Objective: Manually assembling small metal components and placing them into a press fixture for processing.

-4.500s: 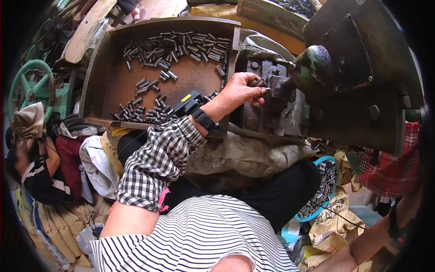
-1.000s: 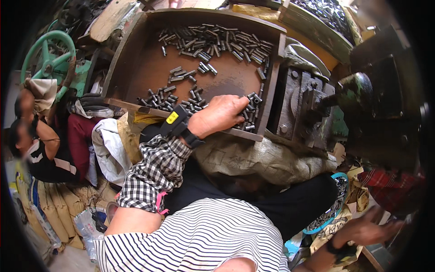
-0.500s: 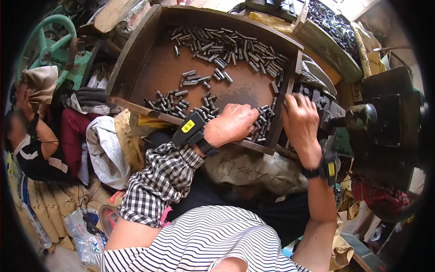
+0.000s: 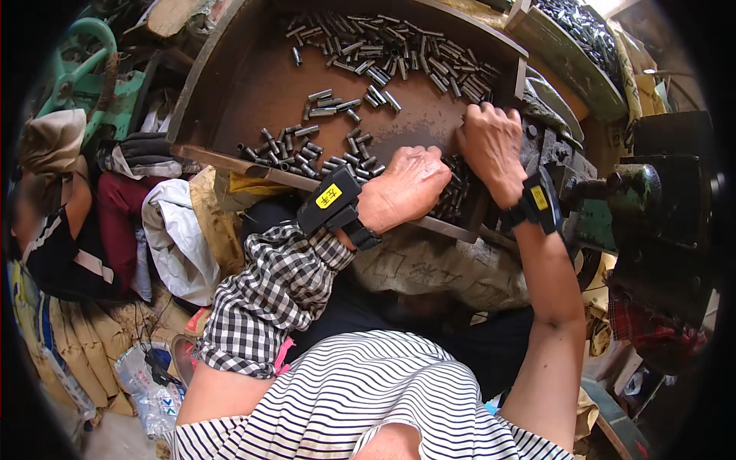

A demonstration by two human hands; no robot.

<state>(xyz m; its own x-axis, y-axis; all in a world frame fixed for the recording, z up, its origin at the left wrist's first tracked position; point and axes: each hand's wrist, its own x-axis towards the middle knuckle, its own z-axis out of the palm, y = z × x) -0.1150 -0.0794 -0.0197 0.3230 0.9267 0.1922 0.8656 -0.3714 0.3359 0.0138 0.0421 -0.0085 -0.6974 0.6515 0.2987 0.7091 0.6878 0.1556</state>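
A shallow wooden tray (image 4: 247, 100) sits in front of me, holding many short metal tubes (image 4: 374, 73). Most are heaped along its far side, with smaller clusters in the middle and near the front edge. My left hand (image 4: 406, 188) is low over the tray's near right part, fingers curled down beside loose tubes. Close to it, my right hand (image 4: 493, 146) is bent over the tray's right side with its fingers closed. The backs of both hands hide the fingertips, so I cannot see what they hold. Each wrist wears a black strapped device.
A dark machine (image 4: 663, 222) stands close on the right, its fixture (image 4: 563, 161) beside the tray. Beyond is another wooden box of small dark metal pieces (image 4: 579, 34). At left are a green handwheel (image 4: 67, 80) and a person (image 4: 65, 230). A grey sack (image 4: 452, 268) lies below the tray.
My right hand has gone from beside the fixture leftward and away from me, onto the tray's right side. The left hand stays by the near tubes, and the whole view has shifted slightly.
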